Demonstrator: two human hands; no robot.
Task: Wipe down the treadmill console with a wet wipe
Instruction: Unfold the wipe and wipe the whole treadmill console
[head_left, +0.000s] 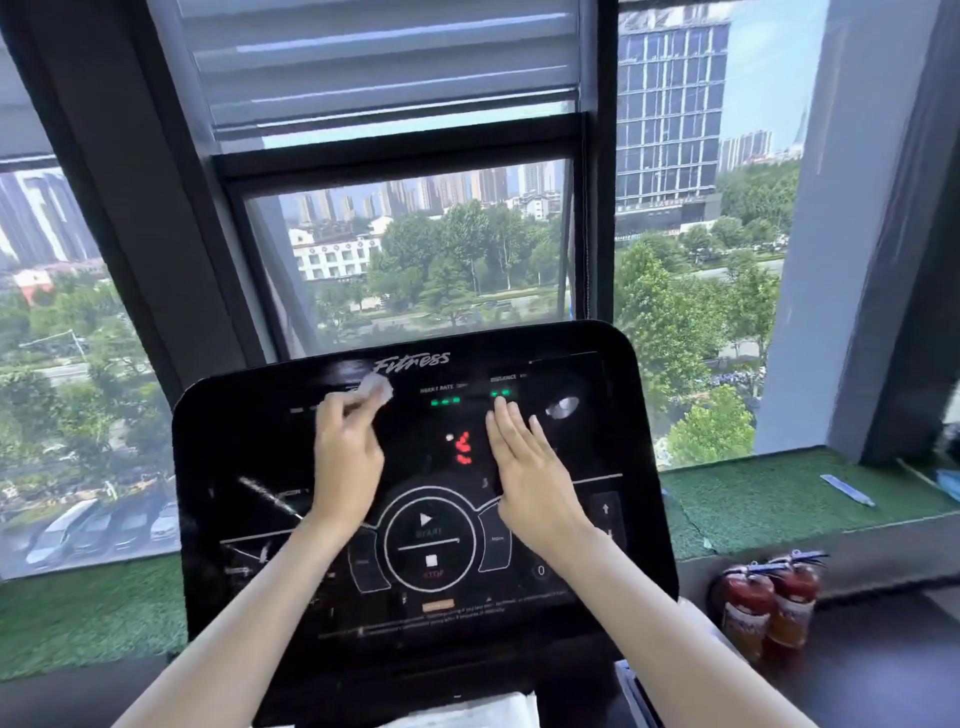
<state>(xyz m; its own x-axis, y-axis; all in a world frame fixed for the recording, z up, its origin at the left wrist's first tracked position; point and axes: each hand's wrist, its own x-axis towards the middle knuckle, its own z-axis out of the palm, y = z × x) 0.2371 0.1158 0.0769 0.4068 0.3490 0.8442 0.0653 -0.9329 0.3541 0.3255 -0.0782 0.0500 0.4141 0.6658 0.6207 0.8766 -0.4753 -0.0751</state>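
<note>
Noted left hand (345, 452) over the upper left of the black treadmill console (218, 467), fingers curled and pinching a crumpled white wet wipe (375, 388) against the panel just below the logo. Found right hand (530, 478) flat on the display, fingers straight, close together, holding nothing. Recorded 2 red fire extinguishers (769, 597) far right.

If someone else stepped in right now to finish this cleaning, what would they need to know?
Left hand: pinches the wet wipe against the treadmill console, upper left, beside the Fitness logo.
Right hand: flat on the console's middle, fingers straight, holding nothing.
Done: wiping under way; area covered cannot be told.
Left: probably the right side and lower buttons.
</note>
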